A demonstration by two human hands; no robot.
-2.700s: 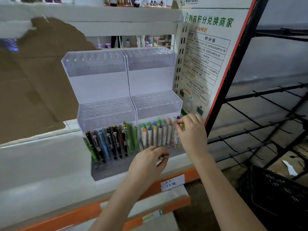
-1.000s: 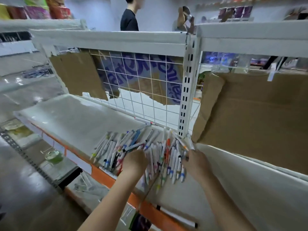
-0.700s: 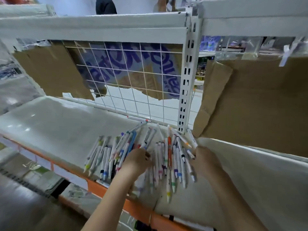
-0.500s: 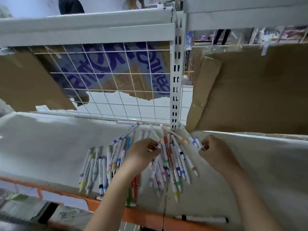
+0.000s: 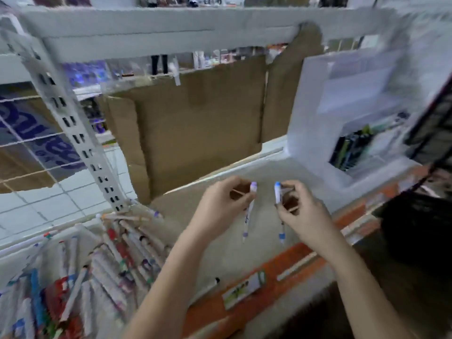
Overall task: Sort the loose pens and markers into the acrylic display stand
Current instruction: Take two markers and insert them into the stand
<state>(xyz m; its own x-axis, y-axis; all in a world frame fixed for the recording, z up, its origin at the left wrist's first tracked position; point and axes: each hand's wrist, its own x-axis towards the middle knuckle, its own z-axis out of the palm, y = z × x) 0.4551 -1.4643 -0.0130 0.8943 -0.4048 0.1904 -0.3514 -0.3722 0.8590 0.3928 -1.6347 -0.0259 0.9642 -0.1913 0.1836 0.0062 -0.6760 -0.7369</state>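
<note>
While the stand (image 5: 315, 113), a clear stepped acrylic block, waits at the right end of the shelf (image 5: 247, 255), each marker should go upright into a free hole. The left hand (image 5: 220, 206) pinches a slim purple-capped marker (image 5: 249, 211). The right hand (image 5: 300, 211) pinches a blue-capped marker (image 5: 278, 195), and the loose pile (image 5: 107, 260) lies at lower left.

- We see a purple-capped marker (image 5: 249, 209), white barrel, roughly upright, cap end up, pinched in our left hand (image 5: 221, 206) above the shelf.
- Blue-capped marker (image 5: 278, 204), same white barrel, upright, pinched in our right hand (image 5: 302, 211); near the purple one, apart.
- Loose pile of pens and markers (image 5: 117, 253) lies fanned at lower left.
- Acrylic display stand (image 5: 318, 128) sits at right, blurred, dark pens in its lower tier.
</note>
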